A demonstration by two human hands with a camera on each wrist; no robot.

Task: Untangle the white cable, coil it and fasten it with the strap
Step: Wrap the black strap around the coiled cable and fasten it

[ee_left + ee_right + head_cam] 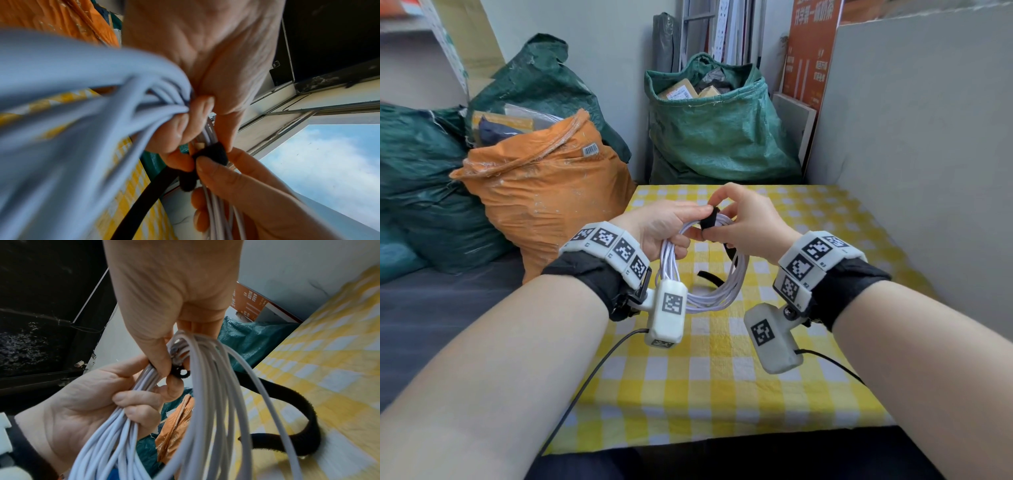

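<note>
The white cable [722,291] is a coil of several loops, held up over the yellow checked table [722,394]. My left hand [688,222] grips the coil's top left part, fingers curled round the bundled strands [115,426]. A black strap [708,222] is wrapped round the top of the coil. My right hand [719,219] pinches it there between thumb and fingers; the pinch on the strap [211,154] is close up in the left wrist view. The strap's long free tail [298,402] hangs through the coil and curls onto the cloth.
An orange sack [544,192] and green sacks [715,137] stand beyond the table's far and left edges. A grey board [911,137] walls the right side. Thin black leads [592,373] run from the wrist cameras across the cloth's near part.
</note>
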